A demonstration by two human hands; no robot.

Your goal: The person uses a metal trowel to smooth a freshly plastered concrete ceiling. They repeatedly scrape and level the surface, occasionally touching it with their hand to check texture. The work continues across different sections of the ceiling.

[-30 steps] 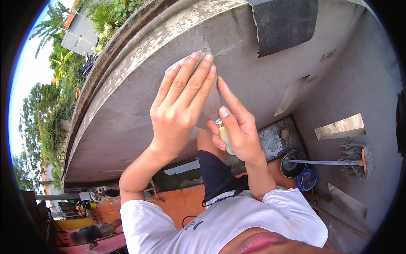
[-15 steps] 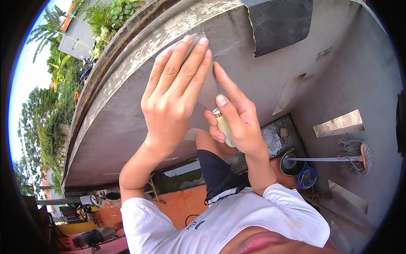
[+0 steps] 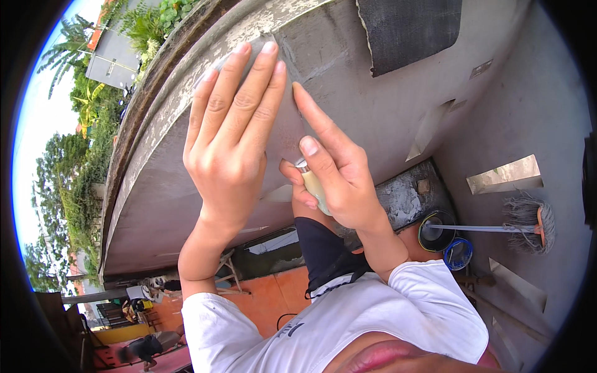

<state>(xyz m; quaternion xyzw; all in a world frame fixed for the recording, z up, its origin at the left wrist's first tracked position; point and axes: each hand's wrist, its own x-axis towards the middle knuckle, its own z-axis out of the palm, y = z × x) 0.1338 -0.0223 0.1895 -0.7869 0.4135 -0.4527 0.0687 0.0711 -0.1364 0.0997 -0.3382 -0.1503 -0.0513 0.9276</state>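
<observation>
My left hand [image 3: 227, 149] lies flat with fingers stretched out over the metal blade [image 3: 284, 130] of a scraper, pressed to the grey plastered wall [image 3: 329, 99] just below its mottled top band. Its fingertips cover much of the blade, so the working edge is mostly hidden. My right hand [image 3: 342, 186] is closed around the scraper's pale cream handle [image 3: 314, 186], thumb over the metal collar and index finger extended up along the blade's right side.
A torn black sheet [image 3: 413, 34] hangs upper right. A mop [image 3: 528, 227] lies across a black bucket [image 3: 435, 233] beside a blue one [image 3: 459, 253], near the right wall's openings. Plants line the left; a wooden stand [image 3: 227, 273] and another person [image 3: 146, 348] are lower left.
Both hands and the scraper have moved up and to the left along the wall, toward the mottled band. The grip on the handle looks the same.
</observation>
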